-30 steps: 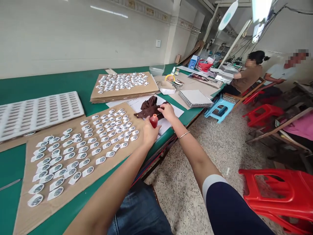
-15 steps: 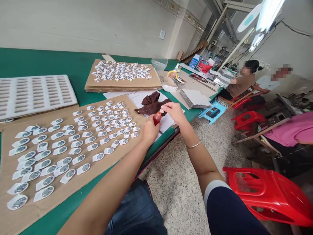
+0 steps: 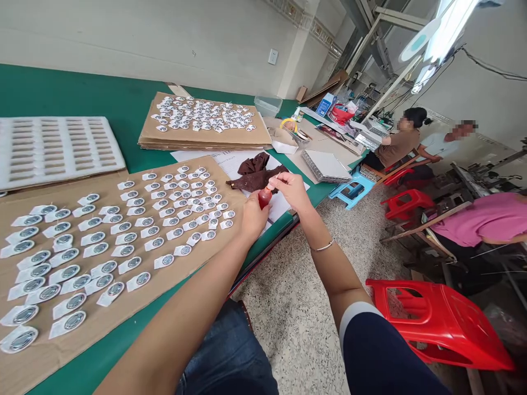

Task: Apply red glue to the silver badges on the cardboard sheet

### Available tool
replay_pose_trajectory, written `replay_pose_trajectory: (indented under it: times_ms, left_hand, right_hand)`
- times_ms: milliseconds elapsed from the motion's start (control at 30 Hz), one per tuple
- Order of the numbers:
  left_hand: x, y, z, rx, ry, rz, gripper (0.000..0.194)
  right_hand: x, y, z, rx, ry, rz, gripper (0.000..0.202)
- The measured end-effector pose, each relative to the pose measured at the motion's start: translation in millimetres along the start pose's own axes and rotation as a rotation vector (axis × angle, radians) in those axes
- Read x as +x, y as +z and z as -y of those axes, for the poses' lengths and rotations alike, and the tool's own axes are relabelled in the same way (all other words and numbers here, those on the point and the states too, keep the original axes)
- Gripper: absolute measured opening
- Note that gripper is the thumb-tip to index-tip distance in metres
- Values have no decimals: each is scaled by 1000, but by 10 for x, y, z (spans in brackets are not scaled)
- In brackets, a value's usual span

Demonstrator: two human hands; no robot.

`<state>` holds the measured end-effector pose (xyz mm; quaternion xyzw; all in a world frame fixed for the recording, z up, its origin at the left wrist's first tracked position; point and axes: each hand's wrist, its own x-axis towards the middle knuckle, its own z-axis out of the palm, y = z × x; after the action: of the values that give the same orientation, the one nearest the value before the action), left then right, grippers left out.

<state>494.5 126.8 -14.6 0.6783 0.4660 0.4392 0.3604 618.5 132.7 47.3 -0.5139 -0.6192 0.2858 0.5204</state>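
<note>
My left hand (image 3: 252,215) is wrapped round a small red bottle (image 3: 264,198) above the table's front edge. The fingers of my right hand (image 3: 289,189) pinch a small pale cap (image 3: 270,186) at the bottle's top. Behind both hands lies a crumpled dark brown cloth (image 3: 255,173) on white printed paper (image 3: 222,159). To the left, a brown cardboard sheet (image 3: 94,296) carries several round silver pieces on white tabs. More of them cover a cardboard stack (image 3: 148,134) further back.
A white foam tray (image 3: 117,156) is at the far left. Beyond my hands are a spiral-bound stack (image 3: 326,166), a white box (image 3: 284,145) and a clear tub (image 3: 267,105). Red stools (image 3: 457,323) stand at the right, where several people sit.
The view has shifted slightly, and the cap in my right hand now sits against the bottle's mouth, where a small gap showed before. My left hand still holds the bottle.
</note>
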Motion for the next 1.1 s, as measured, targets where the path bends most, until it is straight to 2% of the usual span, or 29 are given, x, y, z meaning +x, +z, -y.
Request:
replay_pose_trajectory:
  times_ms: [200,467,667,767,933,1100]
  left_hand:
    - [-2,-2,-6,-10,-9,-2,43]
    - [-2,11,-1,-11,-7,1,43]
    - [9,17,14,-6,6,0,46]
    - [13,15,15,-3,14,-1,47]
    - [11,11,2,-9,9,-2,47]
    - [0,13,-5,-33,3,-5,47]
  right_hand:
    - [-43,66,-47,11,-19,-72,20]
    - [-98,100,-57,-66,-41,-105,18]
    - [-77,57,11,-78,14,-46,18]
    - [-61,0,21,-40,33,-37,24]
    - [-67,-79,14,10,-10,-58,25]
    - [-64,-29,0,-15,-31,-47,17]
